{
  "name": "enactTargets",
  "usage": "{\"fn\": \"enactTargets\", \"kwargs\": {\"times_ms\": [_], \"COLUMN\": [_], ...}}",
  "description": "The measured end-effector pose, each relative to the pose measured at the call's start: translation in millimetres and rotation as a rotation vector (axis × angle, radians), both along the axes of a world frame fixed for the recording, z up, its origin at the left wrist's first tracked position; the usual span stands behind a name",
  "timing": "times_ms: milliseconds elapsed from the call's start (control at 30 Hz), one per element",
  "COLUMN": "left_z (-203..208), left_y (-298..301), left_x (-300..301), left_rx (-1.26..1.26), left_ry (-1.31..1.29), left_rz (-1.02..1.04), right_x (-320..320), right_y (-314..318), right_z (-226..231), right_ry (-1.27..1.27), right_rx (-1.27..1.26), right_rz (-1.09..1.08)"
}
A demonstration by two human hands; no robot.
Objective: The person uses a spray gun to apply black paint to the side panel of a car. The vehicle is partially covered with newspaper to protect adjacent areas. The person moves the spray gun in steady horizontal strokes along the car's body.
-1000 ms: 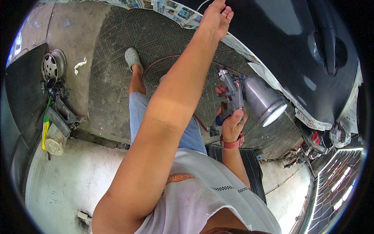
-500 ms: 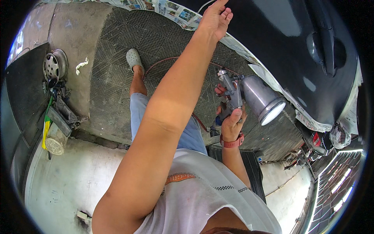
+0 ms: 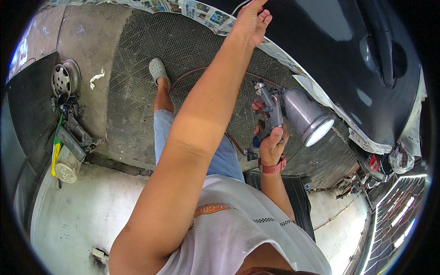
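Spray gun (image 3: 274,112) in right hand (image 3: 273,147), right of centre in the view, seen against the mat (image 3: 137,55) and just left of the papered lower edge of a black panel (image 3: 298,43). Right hand closed firmly around the lower part of the gun: thumb (image 3: 277,133) laid along the near side, fingers (image 3: 257,105) wrapped to the left side. Most of the gun beyond the hand, with metal tip (image 3: 260,85) farthest off, toward the upper left. Long axis of the gun body slanting from that tip down and slightly right to the thumb. Cup (image 3: 298,105) on the right side of the body, with its own long axis sloping from upper left to lower right and its white end (image 3: 319,132) facing down and right. Hard to tell the nozzle's aim. Red watch (image 3: 273,166) on the wrist just below. Red hose (image 3: 197,70) curving across the mat, partly behind the left forearm (image 3: 215,101). Left hand (image 3: 253,23) well apart, up by the newspaper (image 3: 217,19) and panel, with fingers half curled and thumb reaching the top edge; cannot tell about any grip or contact there.
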State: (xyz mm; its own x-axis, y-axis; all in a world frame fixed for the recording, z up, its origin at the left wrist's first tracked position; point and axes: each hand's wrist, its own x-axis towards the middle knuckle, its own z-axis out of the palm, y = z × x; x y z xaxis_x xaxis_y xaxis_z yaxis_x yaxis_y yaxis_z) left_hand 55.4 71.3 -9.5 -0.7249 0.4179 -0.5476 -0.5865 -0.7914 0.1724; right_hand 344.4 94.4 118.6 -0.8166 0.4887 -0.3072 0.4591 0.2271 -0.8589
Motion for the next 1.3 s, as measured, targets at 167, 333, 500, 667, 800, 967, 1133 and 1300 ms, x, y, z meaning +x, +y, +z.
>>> {"fn": "enactTargets", "kwargs": {"times_ms": [167, 333, 500, 667, 800, 967, 1133, 1300], "left_z": [13, 27, 13, -4, -40, -63, -29, 20], "left_y": [-2, -1, -7, -28, -70, -100, -93, -60], "left_x": [2, 0, -2, 36, 110, 152, 93, 22], "left_rx": [-0.052, -0.054, -0.048, -0.357, -0.547, -0.737, -0.969, -1.101], "left_ry": [0.039, 0.031, 0.010, 0.119, 0.038, 0.041, 0.575, 0.630], "left_rz": [-0.012, -0.015, -0.068, -0.224, -0.458, -0.588, -0.569, -0.658], "right_x": [3, 3, 4, -6, -28, -71, -76, -76], "right_y": [2, 2, 5, 7, 5, -10, -2, 1], "right_z": [-4, -7, -8, 4, 11, 24, 36, 52], "right_ry": [0.028, 0.046, 0.008, -0.032, 0.091, 0.170, 0.187, 0.210], "right_rx": [-0.068, -0.090, -0.108, -0.116, -0.084, -0.113, -0.260, -0.247], "right_rz": [-0.015, -0.016, 0.031, 0.140, 0.214, 0.156, 0.135, 0.112]}}
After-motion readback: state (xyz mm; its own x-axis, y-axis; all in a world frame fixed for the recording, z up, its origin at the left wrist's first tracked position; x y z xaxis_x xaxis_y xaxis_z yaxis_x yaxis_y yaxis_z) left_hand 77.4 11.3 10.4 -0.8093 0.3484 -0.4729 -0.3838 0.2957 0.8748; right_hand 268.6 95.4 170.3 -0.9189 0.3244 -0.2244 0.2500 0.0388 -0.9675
